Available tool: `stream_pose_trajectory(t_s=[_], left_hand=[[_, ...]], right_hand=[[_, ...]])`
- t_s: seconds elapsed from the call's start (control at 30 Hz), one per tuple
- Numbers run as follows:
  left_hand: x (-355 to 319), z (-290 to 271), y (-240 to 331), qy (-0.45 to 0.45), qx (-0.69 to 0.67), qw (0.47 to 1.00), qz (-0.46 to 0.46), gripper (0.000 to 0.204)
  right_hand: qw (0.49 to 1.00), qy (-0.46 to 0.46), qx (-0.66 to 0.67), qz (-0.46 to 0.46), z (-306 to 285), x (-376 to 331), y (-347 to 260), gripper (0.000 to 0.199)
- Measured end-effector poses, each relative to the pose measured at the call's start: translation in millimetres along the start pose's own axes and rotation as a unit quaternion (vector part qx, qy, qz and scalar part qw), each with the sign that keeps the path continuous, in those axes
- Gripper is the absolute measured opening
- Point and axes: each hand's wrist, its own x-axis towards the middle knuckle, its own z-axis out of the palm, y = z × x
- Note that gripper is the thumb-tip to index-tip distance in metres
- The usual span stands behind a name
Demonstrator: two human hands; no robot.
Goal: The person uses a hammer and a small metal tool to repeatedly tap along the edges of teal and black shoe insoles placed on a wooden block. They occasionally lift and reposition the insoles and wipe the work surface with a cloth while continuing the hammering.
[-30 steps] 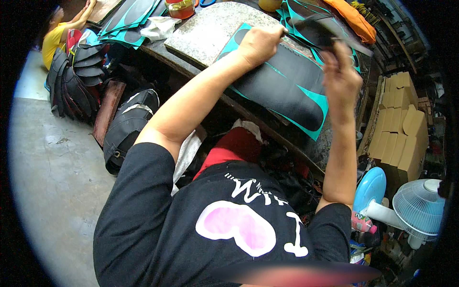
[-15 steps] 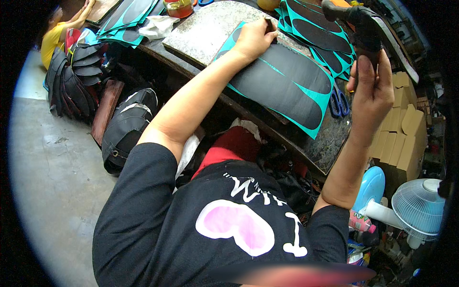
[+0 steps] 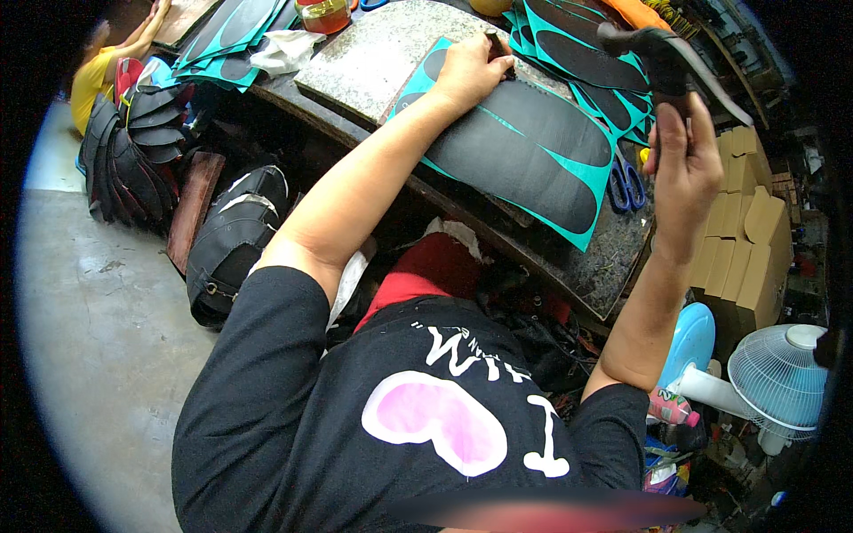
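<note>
My left hand (image 3: 467, 75) rests on a teal sheet (image 3: 587, 233) with large black oval shapes, on the near right part of the bench. Its fingers are closed around a short dark piece (image 3: 495, 44) standing up from the sheet; its kind is mostly hidden. A row of small notches runs along the sheet's far edge beside that hand. Raised at the right, my right hand (image 3: 686, 169) grips the handle of what looks like a hammer (image 3: 668, 60), with a long, curved dark head blurred by motion. The hammer is apart from the sheet.
Blue-handled scissors (image 3: 627, 186) lie right of the sheet. A pale stone slab (image 3: 364, 58) is under its far left part. Similar teal sheets (image 3: 586, 49) are piled behind. Cardboard boxes (image 3: 742, 244) and a fan (image 3: 777, 377) stand right; a person in yellow (image 3: 93, 78) sits far left.
My right hand and the hammer have shifted slightly left, and the hammer's head has tilted. The left hand stays in place on the sheet. The whole view has moved a little.
</note>
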Motion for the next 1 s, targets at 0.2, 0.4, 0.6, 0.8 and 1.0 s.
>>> stream_pose_trajectory(t_s=[0.2, 0.4, 0.6, 0.8, 1.0], left_hand=[[-4.5, 11.3, 12.6, -0.043, 0.282, 0.927, 0.244, 0.014], [3.1, 13.6, -4.5, 0.019, -0.139, 0.988, -0.058, 0.014], [0.6, 13.7, -1.2, -0.010, 0.030, 0.997, 0.077, 0.016], [-5.4, 24.0, 14.6, -0.051, 0.214, 0.939, 0.263, 0.018], [-1.3, 23.4, 5.4, 0.005, -0.173, 0.984, -0.038, 0.014]], right_hand=[[0.980, -0.029, -0.184, -0.068, 45.4, -6.2, 7.2, 0.034], [0.975, -0.044, -0.195, 0.101, 20.0, -14.1, 43.6, 0.044], [0.998, 0.053, -0.025, -0.037, -1.9, -2.9, 3.5, 0.039], [0.964, -0.102, -0.234, 0.077, 36.0, -17.8, 26.4, 0.040], [0.976, -0.039, -0.188, 0.104, 13.3, -14.9, 41.0, 0.045]])
